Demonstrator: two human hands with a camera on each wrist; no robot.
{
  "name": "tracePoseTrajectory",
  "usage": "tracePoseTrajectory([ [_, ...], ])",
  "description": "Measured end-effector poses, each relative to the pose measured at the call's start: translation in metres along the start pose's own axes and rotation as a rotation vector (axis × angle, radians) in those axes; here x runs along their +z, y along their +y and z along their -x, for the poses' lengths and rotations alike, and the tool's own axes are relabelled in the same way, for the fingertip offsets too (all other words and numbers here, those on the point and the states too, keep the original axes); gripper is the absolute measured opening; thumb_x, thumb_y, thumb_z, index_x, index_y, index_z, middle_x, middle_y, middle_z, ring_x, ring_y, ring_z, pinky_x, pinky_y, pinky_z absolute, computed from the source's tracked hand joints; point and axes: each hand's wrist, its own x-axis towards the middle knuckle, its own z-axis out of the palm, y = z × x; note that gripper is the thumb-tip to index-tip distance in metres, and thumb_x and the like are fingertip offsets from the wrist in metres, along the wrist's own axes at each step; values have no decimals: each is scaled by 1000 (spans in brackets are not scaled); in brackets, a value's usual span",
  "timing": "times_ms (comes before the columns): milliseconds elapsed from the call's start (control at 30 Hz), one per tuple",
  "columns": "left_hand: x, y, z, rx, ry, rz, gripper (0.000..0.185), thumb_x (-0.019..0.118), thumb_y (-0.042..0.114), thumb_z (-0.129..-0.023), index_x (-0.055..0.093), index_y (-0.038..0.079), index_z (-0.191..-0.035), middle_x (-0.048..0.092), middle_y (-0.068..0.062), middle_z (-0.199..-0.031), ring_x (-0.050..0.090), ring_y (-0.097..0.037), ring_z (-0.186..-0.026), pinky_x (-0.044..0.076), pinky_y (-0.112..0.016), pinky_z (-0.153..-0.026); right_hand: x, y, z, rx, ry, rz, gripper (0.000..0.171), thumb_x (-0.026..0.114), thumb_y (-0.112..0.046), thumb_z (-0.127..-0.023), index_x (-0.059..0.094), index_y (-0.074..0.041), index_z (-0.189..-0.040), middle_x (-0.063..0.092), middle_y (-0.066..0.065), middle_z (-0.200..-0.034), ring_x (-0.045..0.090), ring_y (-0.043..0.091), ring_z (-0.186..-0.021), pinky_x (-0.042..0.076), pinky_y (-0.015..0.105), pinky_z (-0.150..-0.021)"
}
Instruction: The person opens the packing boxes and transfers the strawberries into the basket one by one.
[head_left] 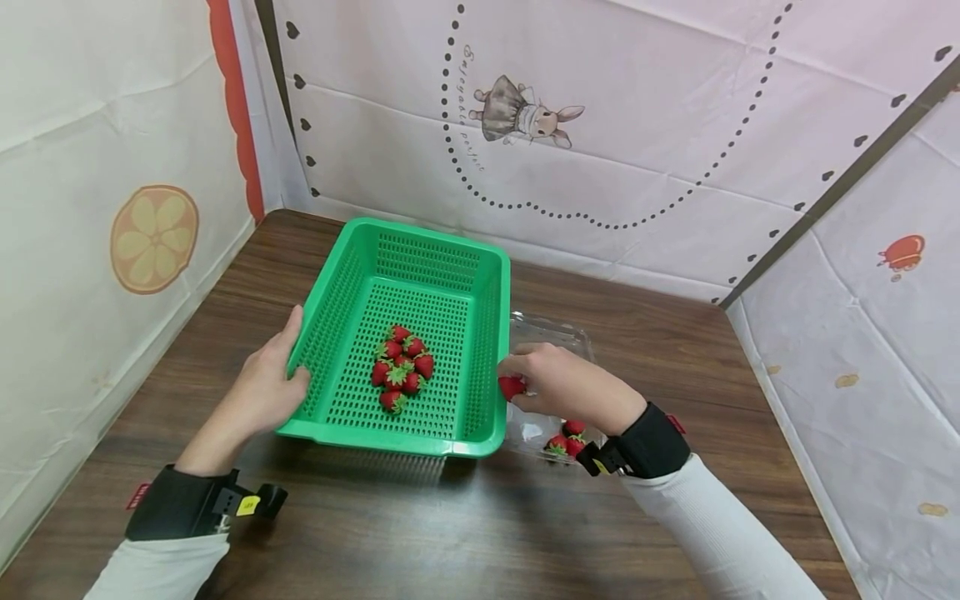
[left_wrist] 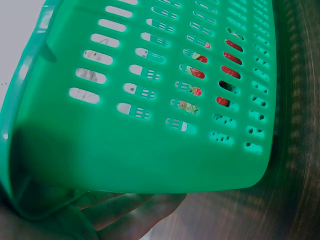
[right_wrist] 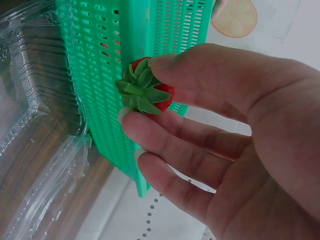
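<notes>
Pinched in the right hand (head_left: 558, 385): one small red strawberry (right_wrist: 148, 92) with a green leafy cap, just outside the right wall of the green basket (head_left: 491, 333), above the clear plastic clamshell (right_wrist: 30, 100). Gripping the basket's left rim: left hand (head_left: 266, 385). Farther in, a cluster of strawberries (head_left: 400, 367) on the slotted floor.

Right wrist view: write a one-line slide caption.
Right hand pinches a strawberry beside the green basket, above a clear plastic box.
</notes>
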Motion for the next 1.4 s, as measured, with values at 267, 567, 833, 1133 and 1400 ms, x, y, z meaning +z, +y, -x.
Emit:
tracePoseTrajectory([
  [267,-1,-1,0,-2,-3,0,81,39,-1,-95,-13,15,-154,4,-29,-159,14,-52,-142,22,-69,-107,-2,-3,-9,-1,0,-1,21,74,-12,-83,68,-7,-103,65,3,-93,57,10,-73,50,19,-67],
  [567,0,0,0,-10,-4,-4,81,40,-1,-94,-13,15,-154,6,-30,-159,18,-53,-141,25,-70,-104,-4,-7,-17,-12,-2,-23,13,69,-9,-86,63,-7,-98,60,3,-82,48,9,-68,43,20,-63],
  [833,0,-1,0,-5,-5,-7,82,40,-1,-94,-14,16,-154,6,-29,-159,16,-52,-142,23,-69,-106,-5,-10,-28,-51,-11,-69,7,65,-6,-86,58,-8,-87,49,-2,-71,40,7,-61,36,19,-60],
  [1133,0,0,0,-10,-8,0,81,39,0,-95,-14,18,-154,4,-28,-159,13,-51,-143,21,-69,-107,-3,-11,-43,-58,-48,-83,9,65,-8,-88,56,-10,-85,50,-1,-72,40,8,-63,36,21,-61],
  [1400,0,-1,1,-11,-8,2,81,39,0,-95,-14,18,-154,5,-28,-159,13,-51,-143,21,-69,-108,-1,-8,-56,-75,-58,-62,9,63,-5,-87,57,-8,-83,45,-2,-70,38,9,-63,33,20,-60],
])
